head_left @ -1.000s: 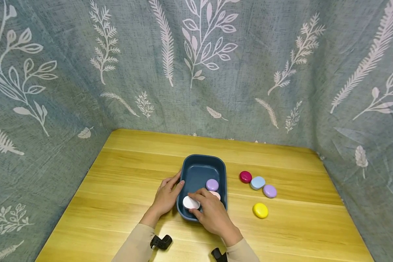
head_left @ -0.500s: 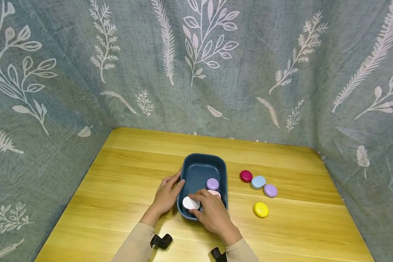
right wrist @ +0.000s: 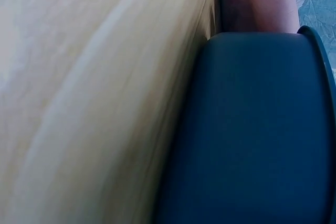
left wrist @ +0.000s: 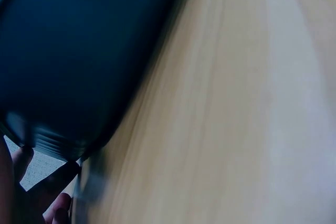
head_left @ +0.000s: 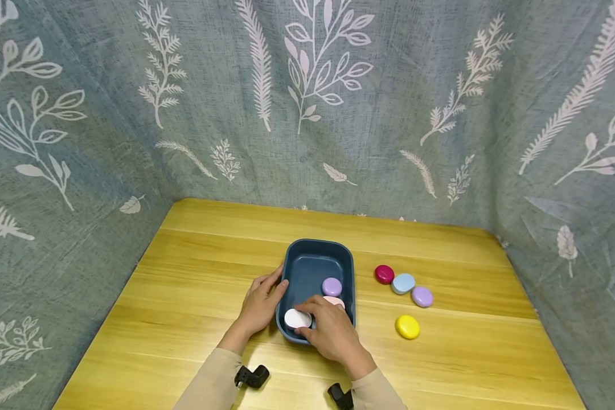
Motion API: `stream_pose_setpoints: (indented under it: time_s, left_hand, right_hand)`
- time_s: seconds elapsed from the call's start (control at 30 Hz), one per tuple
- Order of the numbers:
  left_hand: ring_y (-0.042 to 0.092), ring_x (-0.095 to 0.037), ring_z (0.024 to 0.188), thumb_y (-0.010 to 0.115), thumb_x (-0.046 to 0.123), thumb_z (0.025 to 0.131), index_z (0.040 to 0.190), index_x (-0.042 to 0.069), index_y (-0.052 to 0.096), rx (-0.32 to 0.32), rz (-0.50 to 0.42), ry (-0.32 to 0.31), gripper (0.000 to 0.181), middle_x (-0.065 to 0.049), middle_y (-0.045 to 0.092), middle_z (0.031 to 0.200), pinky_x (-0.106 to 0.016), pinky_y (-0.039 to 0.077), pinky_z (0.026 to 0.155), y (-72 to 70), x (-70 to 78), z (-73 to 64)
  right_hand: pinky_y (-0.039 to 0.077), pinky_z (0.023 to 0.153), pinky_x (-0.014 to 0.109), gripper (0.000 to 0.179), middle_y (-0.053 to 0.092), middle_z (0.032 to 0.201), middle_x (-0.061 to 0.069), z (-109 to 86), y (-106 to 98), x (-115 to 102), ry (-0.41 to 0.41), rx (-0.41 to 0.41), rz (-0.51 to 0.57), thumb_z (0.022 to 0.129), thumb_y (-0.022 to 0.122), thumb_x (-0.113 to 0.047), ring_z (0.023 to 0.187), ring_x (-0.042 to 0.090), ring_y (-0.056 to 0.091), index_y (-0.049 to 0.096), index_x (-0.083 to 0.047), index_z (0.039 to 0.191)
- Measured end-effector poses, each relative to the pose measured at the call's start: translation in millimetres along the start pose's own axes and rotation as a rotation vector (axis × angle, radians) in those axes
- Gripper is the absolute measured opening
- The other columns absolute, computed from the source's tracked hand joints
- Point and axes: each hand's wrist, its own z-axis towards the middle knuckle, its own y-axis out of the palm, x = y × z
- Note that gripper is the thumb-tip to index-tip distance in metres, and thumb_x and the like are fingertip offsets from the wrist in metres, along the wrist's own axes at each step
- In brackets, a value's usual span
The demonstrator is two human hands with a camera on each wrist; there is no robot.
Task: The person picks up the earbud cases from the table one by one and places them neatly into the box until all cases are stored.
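Observation:
In the head view, a dark blue rounded tray (head_left: pixel 315 249) holds a lilac disc (head_left: pixel 331 287), a pale pink disc (head_left: pixel 333 301) and a white oval disc (head_left: pixel 297 319). My right hand (head_left: pixel 333 333) reaches over the near right rim and pinches the white disc between thumb and fingers at the tray's near left corner. Part of the pink disc is hidden under that hand. Along the tray's left wall lies my left hand (head_left: pixel 258 307), fingers extended against the outside. The tray's outer wall (left wrist: pixel 79 51) fills much of the left wrist view, with fingertips (left wrist: pixel 55 179) below it.
Right of the tray, a crimson disc (head_left: pixel 384 274), a light blue disc (head_left: pixel 403 283) and another lilac disc (head_left: pixel 422 296) lie in a slanting row. A yellow disc (head_left: pixel 407 327) lies nearer. A leaf-patterned curtain (head_left: pixel 266 165) borders the wooden table (head_left: pixel 210 245).

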Motion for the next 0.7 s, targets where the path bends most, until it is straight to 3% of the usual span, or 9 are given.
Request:
stream_pose_setpoints:
  time_s: [0.7]
  left_hand:
    - [0.041,-0.027,0.145,0.043,0.066,0.104,0.157,0.048,0.038,0.002,-0.002,0.005,0.056,-0.006,0.053,0.151,-0.062,0.033,0.114,-0.6,-0.4,0.1]
  right_hand:
    - [0.047,0.086,0.039,0.040,0.073,0.117,-0.007,4.9,0.1,-2.8,0.077,-0.056,-0.010,0.081,0.089,-0.033,0.109,0.018,0.069,0.079,-0.021,0.119]
